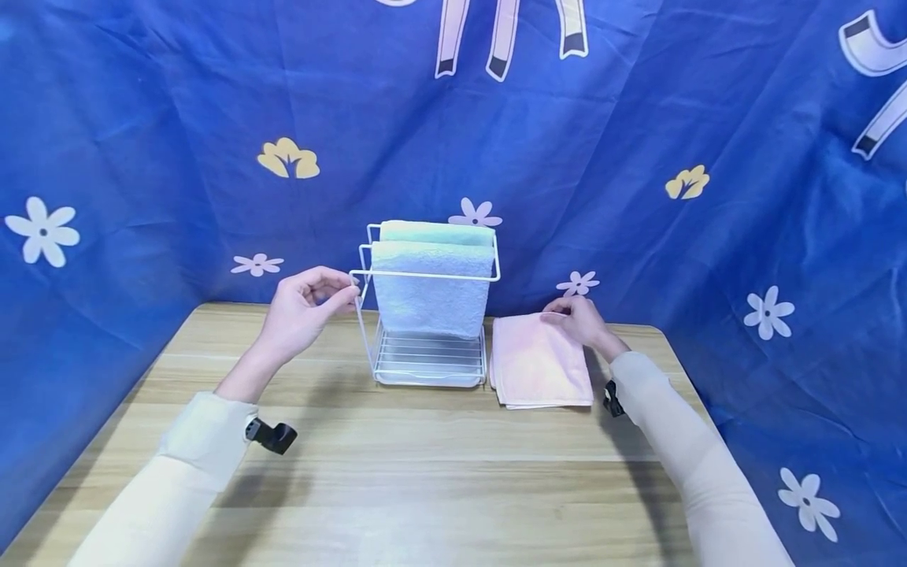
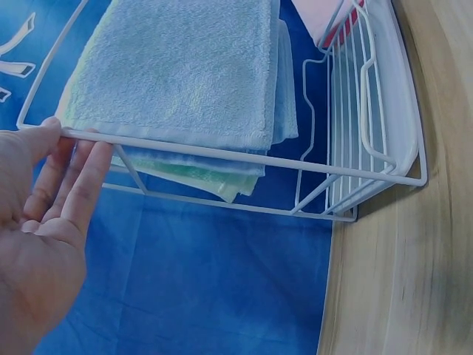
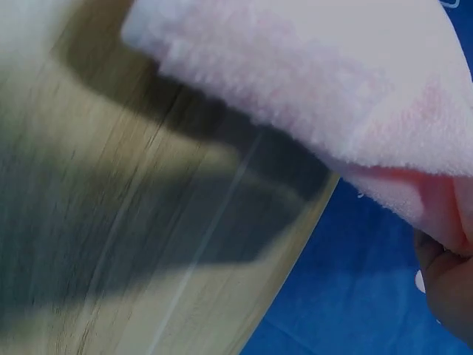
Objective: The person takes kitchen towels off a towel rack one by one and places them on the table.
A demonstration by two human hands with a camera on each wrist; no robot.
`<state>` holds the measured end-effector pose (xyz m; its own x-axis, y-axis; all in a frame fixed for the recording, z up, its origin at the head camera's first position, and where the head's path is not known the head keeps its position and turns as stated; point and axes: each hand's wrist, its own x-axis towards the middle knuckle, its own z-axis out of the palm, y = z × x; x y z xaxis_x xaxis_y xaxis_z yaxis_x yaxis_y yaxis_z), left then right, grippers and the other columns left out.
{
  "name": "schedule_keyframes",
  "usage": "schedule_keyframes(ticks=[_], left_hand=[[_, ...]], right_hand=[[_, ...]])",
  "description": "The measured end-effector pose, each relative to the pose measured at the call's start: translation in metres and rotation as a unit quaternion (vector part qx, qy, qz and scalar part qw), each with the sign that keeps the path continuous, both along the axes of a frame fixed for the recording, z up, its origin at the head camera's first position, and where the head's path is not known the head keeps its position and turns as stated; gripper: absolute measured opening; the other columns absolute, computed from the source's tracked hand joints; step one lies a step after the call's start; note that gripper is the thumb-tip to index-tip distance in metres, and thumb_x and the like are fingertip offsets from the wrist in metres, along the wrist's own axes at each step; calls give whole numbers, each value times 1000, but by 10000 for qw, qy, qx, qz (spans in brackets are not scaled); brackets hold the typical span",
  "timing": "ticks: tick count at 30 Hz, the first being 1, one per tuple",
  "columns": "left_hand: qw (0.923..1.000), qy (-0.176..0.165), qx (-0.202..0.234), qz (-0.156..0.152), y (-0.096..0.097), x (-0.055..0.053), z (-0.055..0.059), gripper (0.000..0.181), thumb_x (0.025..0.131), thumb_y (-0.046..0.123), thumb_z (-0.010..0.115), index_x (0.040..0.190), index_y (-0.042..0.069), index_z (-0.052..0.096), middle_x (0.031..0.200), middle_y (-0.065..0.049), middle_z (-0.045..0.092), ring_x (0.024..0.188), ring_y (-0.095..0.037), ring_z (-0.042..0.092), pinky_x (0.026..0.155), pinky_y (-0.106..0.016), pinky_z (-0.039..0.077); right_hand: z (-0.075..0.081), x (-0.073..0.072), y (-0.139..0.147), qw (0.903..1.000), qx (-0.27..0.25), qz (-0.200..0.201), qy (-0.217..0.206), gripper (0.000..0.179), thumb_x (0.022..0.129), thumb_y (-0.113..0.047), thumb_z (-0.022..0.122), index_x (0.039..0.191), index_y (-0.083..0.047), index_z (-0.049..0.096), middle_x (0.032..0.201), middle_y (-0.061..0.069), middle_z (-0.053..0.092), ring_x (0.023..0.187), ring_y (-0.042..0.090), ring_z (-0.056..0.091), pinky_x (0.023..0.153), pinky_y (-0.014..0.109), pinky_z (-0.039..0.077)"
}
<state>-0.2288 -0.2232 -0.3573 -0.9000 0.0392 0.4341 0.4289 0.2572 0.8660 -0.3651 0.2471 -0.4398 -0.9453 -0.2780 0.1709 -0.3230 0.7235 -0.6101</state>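
A white wire towel rack (image 1: 429,370) stands on the table, with a blue towel (image 1: 431,291) and a mint-green towel (image 1: 435,231) draped over its upper bars. With thumb and fingers, my left hand (image 1: 301,307) pinches the rack's upper left front corner; the left wrist view shows the fingertips around the white wire (image 2: 222,154). To the right of the rack, my right hand (image 1: 577,319) pinches the top edge of a folded pink towel (image 1: 540,362). In the right wrist view that towel (image 3: 318,81) hangs over the wood, casting a shadow.
The wooden table (image 1: 439,480) spreads in front of the rack and its back edge meets a blue patterned curtain (image 1: 397,118). More curtain hangs on the left and right sides. A pale tray (image 2: 403,89) lies under the rack's wire base.
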Motion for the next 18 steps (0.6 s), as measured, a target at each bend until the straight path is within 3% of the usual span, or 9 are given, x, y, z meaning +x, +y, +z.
schedule_keyframes(ticks=[11, 18], left_hand=[[10000, -21, 27, -28, 1, 3, 3, 18, 99, 5, 72, 109, -10, 69, 93, 4, 79, 82, -4, 76, 76, -21, 67], [10000, -28, -1, -26, 2, 4, 4, 20, 100, 6, 72, 109, -10, 68, 90, 16, 76, 81, 1, 75, 75, -20, 67]], right_hand=[[-10, -2, 7, 9992, 26, -161, -353, 15, 95, -24, 80, 101, -11, 83, 91, 6, 80, 77, 11, 62, 68, 23, 50], [-14, -2, 14, 9987, 260, -190, -398, 17, 95, -26, 80, 105, -13, 83, 105, 9, 82, 99, 24, 70, 82, 26, 52]])
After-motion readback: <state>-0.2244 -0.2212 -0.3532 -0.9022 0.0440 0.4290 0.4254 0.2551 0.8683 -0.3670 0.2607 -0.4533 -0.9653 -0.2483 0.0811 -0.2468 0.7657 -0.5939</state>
